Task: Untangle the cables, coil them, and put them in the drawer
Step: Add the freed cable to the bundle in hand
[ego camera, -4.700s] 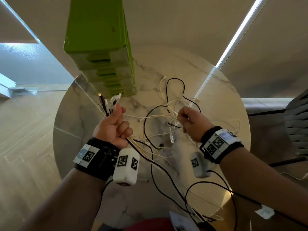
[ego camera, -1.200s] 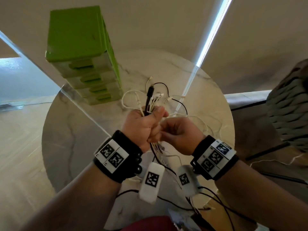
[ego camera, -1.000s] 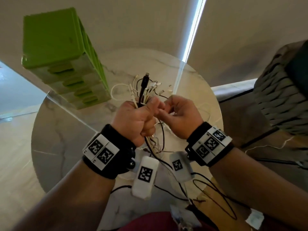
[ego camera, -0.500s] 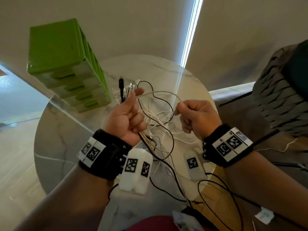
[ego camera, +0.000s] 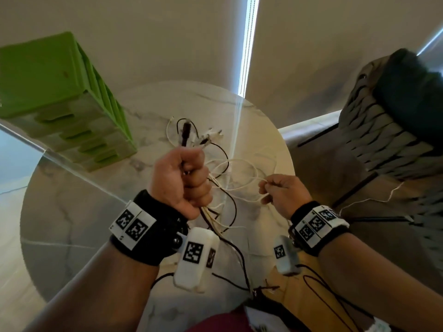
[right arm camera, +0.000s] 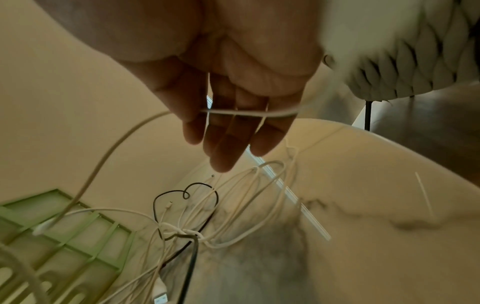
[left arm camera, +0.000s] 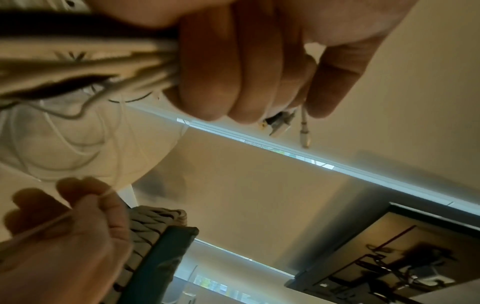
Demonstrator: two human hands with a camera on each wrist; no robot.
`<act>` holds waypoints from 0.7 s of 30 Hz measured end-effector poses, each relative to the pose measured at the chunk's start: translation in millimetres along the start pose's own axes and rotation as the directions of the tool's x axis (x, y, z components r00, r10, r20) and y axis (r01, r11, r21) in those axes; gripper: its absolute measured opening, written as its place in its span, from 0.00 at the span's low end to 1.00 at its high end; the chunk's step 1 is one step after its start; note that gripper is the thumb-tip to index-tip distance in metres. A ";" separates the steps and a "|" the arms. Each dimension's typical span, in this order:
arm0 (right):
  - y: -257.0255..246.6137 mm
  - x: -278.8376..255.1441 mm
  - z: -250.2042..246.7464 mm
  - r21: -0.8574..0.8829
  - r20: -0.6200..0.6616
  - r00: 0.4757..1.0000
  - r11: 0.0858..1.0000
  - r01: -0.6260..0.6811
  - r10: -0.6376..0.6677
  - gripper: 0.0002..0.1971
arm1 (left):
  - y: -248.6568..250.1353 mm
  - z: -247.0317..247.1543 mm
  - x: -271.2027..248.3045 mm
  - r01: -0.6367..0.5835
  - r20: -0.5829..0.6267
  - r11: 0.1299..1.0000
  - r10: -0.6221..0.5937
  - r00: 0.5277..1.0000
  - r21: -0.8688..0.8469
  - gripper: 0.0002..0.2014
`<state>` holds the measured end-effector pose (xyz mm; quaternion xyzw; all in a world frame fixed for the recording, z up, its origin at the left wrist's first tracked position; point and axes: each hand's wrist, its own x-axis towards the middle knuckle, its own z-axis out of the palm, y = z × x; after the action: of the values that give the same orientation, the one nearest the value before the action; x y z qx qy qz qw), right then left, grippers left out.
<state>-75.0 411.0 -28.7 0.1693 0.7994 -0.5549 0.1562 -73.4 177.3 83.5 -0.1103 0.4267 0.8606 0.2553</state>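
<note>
Your cables (ego camera: 217,188) were a tangled bundle of thin white leads and one black lead, gathered upright with the plug ends (ego camera: 203,138) fanned out above and loose loops sagging to the worktop (ego camera: 72,212). One white cable (right arm camera: 249,112) stretched off sideways. The green drawer unit (ego camera: 60,101) stood at the far left, every drawer closed.

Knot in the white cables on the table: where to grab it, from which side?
Hedged: pinch a white loop just beside the knot, coming from above on the right hand's side. The loops fan out that way; the left hand grips the plug ends, and a black cable crosses the near side.
</note>
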 end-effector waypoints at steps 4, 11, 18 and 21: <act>13.5 -6.1 -13.6 -0.068 -0.073 0.995 0.995 -0.071 0.066 0.15 | 7.5 -0.8 2.9 -0.066 0.312 0.989 0.106 0.944 -0.136 0.20; 33.3 -18.0 -52.1 -0.430 -0.088 0.995 0.899 -0.087 0.054 0.06 | 1.6 8.2 16.1 -0.040 0.393 0.986 0.101 0.914 -0.159 0.24; -13.4 -41.2 -22.1 -0.167 0.117 0.969 0.957 0.236 -0.218 0.23 | -14.1 26.9 26.5 0.029 0.354 0.994 0.010 0.935 -0.106 0.25; -53.6 -54.0 -2.3 0.434 0.393 0.771 0.840 0.325 -0.501 0.31 | -15.8 33.9 24.1 0.077 0.398 0.992 -0.030 0.917 -0.104 0.25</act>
<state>-50.7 390.3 40.4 -0.1359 0.6412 -0.7297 0.1945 -84.5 220.4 83.7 0.0392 0.3116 0.8815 0.3527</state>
